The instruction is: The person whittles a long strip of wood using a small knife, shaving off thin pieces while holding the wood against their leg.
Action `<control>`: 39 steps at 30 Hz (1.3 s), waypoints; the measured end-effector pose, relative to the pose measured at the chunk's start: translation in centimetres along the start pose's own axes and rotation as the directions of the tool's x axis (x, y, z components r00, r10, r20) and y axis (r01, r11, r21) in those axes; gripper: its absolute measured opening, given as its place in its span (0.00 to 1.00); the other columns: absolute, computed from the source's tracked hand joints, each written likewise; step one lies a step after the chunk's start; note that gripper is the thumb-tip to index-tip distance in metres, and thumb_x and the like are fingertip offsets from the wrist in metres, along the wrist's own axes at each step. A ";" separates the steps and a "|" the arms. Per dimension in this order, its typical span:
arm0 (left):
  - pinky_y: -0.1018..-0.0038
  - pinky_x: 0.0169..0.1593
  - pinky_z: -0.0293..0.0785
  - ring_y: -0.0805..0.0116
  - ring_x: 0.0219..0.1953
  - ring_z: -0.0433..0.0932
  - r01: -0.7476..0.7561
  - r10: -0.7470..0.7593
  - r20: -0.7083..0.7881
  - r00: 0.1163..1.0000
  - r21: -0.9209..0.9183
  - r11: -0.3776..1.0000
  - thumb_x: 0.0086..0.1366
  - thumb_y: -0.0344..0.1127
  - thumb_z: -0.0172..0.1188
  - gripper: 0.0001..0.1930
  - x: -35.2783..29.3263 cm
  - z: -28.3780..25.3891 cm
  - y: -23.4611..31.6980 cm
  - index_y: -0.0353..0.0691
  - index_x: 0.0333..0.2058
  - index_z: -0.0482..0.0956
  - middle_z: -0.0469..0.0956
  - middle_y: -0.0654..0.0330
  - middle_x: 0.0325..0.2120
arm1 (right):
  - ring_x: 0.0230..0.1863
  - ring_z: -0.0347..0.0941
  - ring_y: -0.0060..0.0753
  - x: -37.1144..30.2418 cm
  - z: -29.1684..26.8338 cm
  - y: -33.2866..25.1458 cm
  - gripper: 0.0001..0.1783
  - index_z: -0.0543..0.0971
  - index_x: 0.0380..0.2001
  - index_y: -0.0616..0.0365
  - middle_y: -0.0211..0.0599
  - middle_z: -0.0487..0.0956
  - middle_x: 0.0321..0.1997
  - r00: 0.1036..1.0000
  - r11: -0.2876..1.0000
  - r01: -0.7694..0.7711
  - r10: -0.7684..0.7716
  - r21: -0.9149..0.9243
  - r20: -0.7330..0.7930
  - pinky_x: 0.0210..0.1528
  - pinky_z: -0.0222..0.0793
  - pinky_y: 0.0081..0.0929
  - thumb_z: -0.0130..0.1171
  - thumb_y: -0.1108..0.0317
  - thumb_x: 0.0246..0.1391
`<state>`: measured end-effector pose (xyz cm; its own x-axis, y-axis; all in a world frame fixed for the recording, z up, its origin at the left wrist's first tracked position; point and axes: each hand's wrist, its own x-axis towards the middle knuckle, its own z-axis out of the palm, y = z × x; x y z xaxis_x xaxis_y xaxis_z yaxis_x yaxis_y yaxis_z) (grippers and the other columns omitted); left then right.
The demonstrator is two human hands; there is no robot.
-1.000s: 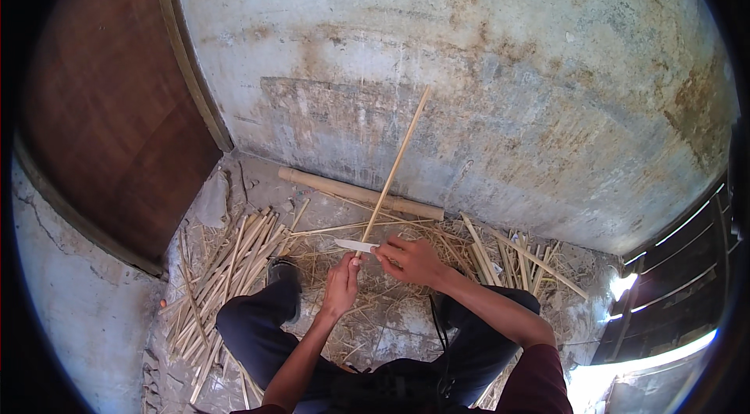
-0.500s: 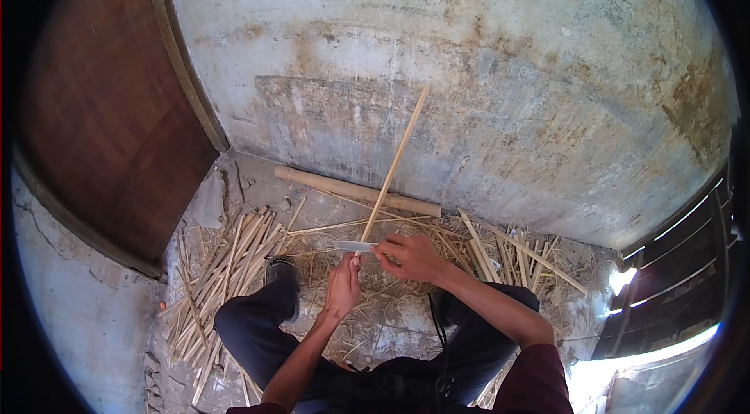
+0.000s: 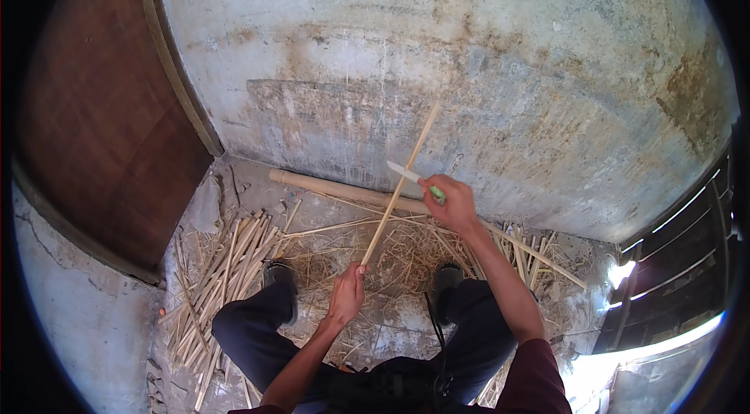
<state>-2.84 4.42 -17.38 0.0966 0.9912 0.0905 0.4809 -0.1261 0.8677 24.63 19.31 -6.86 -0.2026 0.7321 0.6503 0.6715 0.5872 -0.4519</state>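
My left hand [image 3: 345, 294] is closed around the near end of a long, thin bamboo strip [image 3: 384, 220]. The strip slants up and away to the right, toward the wall. Further out, my right hand [image 3: 451, 203] grips a knife [image 3: 404, 172] by its green handle. Its pale blade points left and lies across the strip, well beyond my left hand. Whether the edge bites into the strip is too small to tell.
A pile of split bamboo strips [image 3: 219, 289] lies on the left, another bundle [image 3: 535, 254] on the right. A thick bamboo pole [image 3: 344, 189] rests along the wall's foot. Shavings [image 3: 398, 254] litter the floor between my shoes. A brown door [image 3: 101, 101] stands at left.
My right hand has moved the knife away from my left hand, outward along the strip. My left hand keeps its hold, and the strip's far end has shifted slightly right and lower.
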 end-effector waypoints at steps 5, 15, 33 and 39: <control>0.56 0.36 0.73 0.47 0.28 0.78 -0.026 0.026 -0.001 1.000 -0.013 1.000 0.84 0.40 0.42 0.17 -0.1 0.4 0.0 0.35 0.48 0.77 0.77 0.45 0.27 | 0.29 0.82 0.48 0.6 -1.1 0.7 0.07 0.86 0.39 0.49 0.37 0.85 0.33 1.000 0.999 -0.027 0.027 -0.037 -0.012 0.29 0.75 0.41 0.66 0.69 0.56; 0.51 0.43 0.77 0.35 0.38 0.83 -0.010 0.010 0.049 0.999 -0.005 1.000 0.83 0.37 0.43 0.15 -0.2 0.5 0.2 0.34 0.49 0.76 0.83 0.39 0.37 | 0.34 0.84 0.50 1.4 -2.4 2.2 0.08 0.86 0.41 0.53 0.40 0.86 0.36 0.997 0.996 -0.007 0.000 -0.090 -0.077 0.35 0.78 0.39 0.65 0.70 0.57; 0.51 0.42 0.76 0.35 0.36 0.81 -0.100 0.098 0.048 0.994 0.025 0.995 0.82 0.37 0.44 0.13 -1.1 -0.9 -2.6 0.34 0.46 0.75 0.80 0.39 0.33 | 0.34 0.84 0.48 1.5 -6.7 2.4 0.06 0.86 0.39 0.55 0.41 0.86 0.36 0.995 0.995 -0.021 0.011 -0.097 -0.099 0.35 0.77 0.37 0.65 0.72 0.58; 0.50 0.43 0.76 0.33 0.38 0.81 -0.127 0.120 0.077 0.990 0.094 0.987 0.82 0.37 0.46 0.13 -1.8 -1.3 -4.1 0.34 0.48 0.75 0.80 0.39 0.34 | 0.35 0.85 0.45 1.7 -6.6 1.8 0.08 0.87 0.40 0.57 0.40 0.87 0.37 0.999 0.990 0.020 -0.024 -0.141 -0.030 0.35 0.78 0.34 0.66 0.75 0.56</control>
<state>-6.10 3.25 -20.45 0.2208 0.9628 0.1558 0.5449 -0.2542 0.7990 30.25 19.33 -2.53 -0.1976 0.7071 0.6789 0.7611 0.5471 -0.3483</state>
